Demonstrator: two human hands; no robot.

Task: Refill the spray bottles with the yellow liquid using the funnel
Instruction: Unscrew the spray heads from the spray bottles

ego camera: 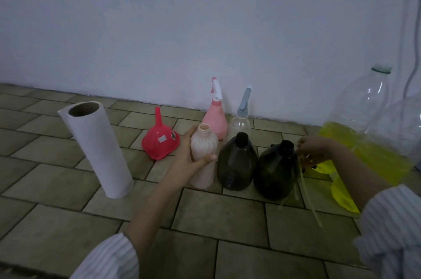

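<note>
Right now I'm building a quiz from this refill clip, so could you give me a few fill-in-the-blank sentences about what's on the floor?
1. The left hand grips the pale pink bottle, whose neck has no ____.
2. The red funnel rests with its spout pointing ____.
3. The liquid in the large clear bottle is ____.
4. The paper towel roll stands to the ____ of the funnel.

Missing words: cap; up; yellow; left

Red funnel point(160, 139), white paper roll point(98, 146), pale peach bottle point(203, 155), pink spray bottle point(216, 117), clear bottle with grey-blue sprayer point(242, 117), two dark smoky bottles point(237, 162), yellow liquid point(373, 155), olive-tan tiles point(68, 221), striped white sleeves point(109, 260)
</note>
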